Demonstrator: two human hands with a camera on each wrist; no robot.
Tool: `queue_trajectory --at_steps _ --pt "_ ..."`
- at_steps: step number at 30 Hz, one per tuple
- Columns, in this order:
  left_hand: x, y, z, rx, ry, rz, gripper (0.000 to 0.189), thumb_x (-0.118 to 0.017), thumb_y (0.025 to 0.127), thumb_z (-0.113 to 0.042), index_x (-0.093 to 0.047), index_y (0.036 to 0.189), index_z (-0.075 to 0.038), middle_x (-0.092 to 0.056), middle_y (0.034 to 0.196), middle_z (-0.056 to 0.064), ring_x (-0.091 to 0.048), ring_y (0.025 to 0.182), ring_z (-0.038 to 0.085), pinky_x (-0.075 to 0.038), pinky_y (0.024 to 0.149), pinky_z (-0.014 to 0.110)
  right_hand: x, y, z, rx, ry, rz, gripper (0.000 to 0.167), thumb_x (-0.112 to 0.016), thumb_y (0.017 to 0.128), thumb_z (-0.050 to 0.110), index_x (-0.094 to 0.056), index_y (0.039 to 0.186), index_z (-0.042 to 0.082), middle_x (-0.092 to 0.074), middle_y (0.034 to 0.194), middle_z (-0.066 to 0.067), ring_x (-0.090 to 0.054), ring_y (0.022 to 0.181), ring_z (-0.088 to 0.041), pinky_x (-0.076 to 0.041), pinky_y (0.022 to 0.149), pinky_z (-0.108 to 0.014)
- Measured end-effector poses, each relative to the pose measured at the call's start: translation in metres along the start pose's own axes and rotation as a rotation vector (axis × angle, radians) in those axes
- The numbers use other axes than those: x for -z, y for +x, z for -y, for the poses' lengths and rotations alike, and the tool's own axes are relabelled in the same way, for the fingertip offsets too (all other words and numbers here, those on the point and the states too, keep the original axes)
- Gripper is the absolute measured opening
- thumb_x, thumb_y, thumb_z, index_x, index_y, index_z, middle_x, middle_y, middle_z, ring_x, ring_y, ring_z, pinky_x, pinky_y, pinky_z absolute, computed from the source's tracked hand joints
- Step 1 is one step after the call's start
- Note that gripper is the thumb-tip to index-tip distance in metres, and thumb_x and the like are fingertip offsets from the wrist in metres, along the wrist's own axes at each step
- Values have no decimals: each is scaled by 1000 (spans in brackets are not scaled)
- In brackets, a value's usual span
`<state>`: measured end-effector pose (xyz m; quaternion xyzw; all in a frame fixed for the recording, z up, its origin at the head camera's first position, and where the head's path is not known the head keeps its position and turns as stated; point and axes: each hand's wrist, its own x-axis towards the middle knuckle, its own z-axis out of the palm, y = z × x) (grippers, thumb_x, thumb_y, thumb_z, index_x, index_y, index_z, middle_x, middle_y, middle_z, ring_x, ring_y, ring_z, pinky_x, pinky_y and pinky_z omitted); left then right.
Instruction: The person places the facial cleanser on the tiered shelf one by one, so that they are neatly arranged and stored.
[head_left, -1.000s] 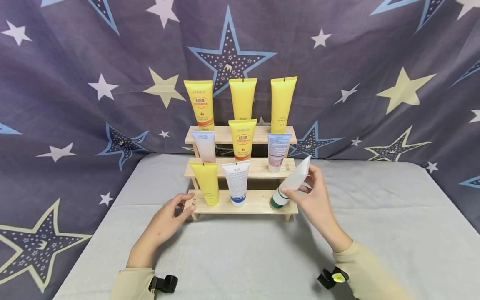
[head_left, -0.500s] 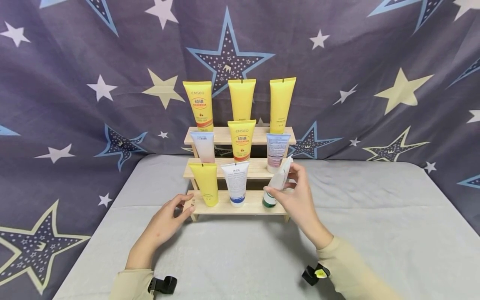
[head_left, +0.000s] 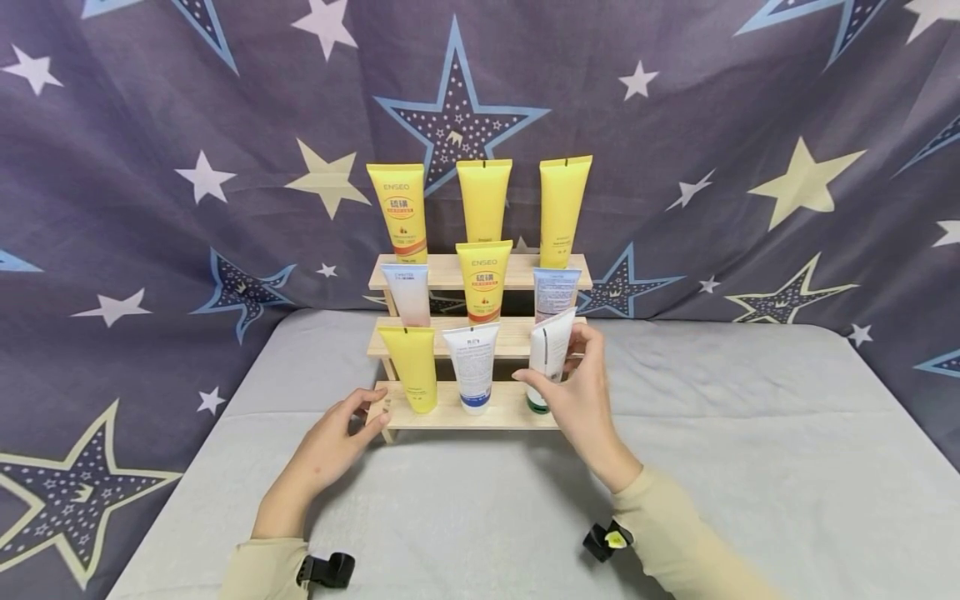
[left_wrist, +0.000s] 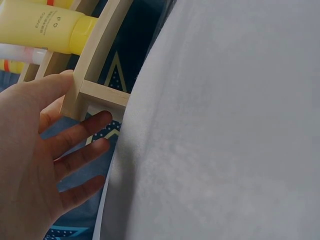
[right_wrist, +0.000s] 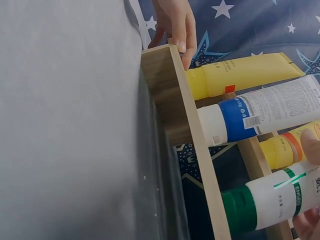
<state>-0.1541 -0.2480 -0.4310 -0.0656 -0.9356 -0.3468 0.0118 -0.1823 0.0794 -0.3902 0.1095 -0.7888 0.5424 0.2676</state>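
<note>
A three-tier wooden display stand point(head_left: 510, 410) holds squeeze tubes upright on their caps. My left hand point(head_left: 337, 440) grips the left end of its bottom tier, the thumb on top, as the left wrist view shows. My right hand point(head_left: 588, 404) holds a white squeeze tube point(head_left: 549, 346) between thumb and fingers at the bottom tier's right end. The tube leans slightly right, and its green cap point(right_wrist: 239, 209) is right at the board in the right wrist view. Left of it on this tier stand a white tube with a blue band point(head_left: 472, 367) and a yellow tube point(head_left: 412, 367).
The middle tier carries a pale pink-white tube point(head_left: 408, 293), a yellow tube point(head_left: 483, 279) and a blue-topped tube point(head_left: 557, 287) partly hidden behind the held one. Three yellow tubes line the top tier. A star-patterned curtain point(head_left: 247, 125) hangs behind the grey-covered table point(head_left: 750, 433).
My right hand has moved left along the bottom tier with the white tube, which has turned and come more upright. My left hand keeps its grip on the stand's end.
</note>
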Motion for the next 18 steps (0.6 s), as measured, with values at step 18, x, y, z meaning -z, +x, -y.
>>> queue_trajectory --at_steps 18 --pt "6 0 -2 -52 134 -65 53 -55 99 -49 -56 139 -15 -58 133 16 -50 125 36 -38 101 62 51 -3 10 38 -62 131 78 -84 77 2 -38 139 -4 -55 125 -20 -57 104 -31 -45 88 -36"
